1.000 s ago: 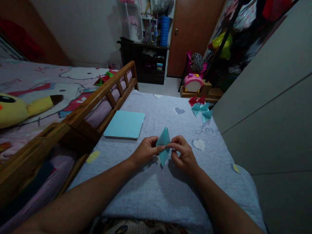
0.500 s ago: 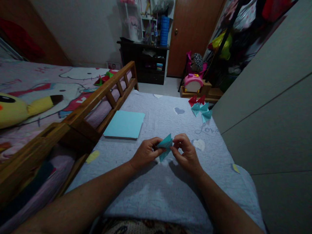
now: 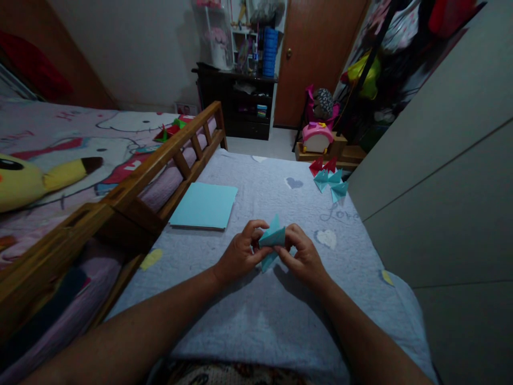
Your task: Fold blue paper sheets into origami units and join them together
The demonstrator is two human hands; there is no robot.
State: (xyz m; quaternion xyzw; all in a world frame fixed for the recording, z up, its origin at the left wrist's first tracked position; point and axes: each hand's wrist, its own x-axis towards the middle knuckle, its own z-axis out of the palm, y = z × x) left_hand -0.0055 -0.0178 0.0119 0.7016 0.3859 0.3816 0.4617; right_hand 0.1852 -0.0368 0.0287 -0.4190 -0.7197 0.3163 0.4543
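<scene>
Above the heart-printed cloth (image 3: 240, 326), gripped one folded light-blue paper piece (image 3: 273, 237) from two sides: pinched by thumb and fingers of the left hand (image 3: 242, 248) and, opposite, of the right hand (image 3: 302, 252) (could not tell whether touching cloth beneath). Noted a light-blue paper stack (image 3: 204, 206) near the wooden rail (image 3: 160, 155); logged, far right, blue folded pieces (image 3: 340, 191) beside red folded pieces (image 3: 316, 167).

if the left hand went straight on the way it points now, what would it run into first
The folded blue paper, which the left hand holds at its fingertips; just beyond it, probably the right hand, though depth is hard to judge from this single view.
</scene>
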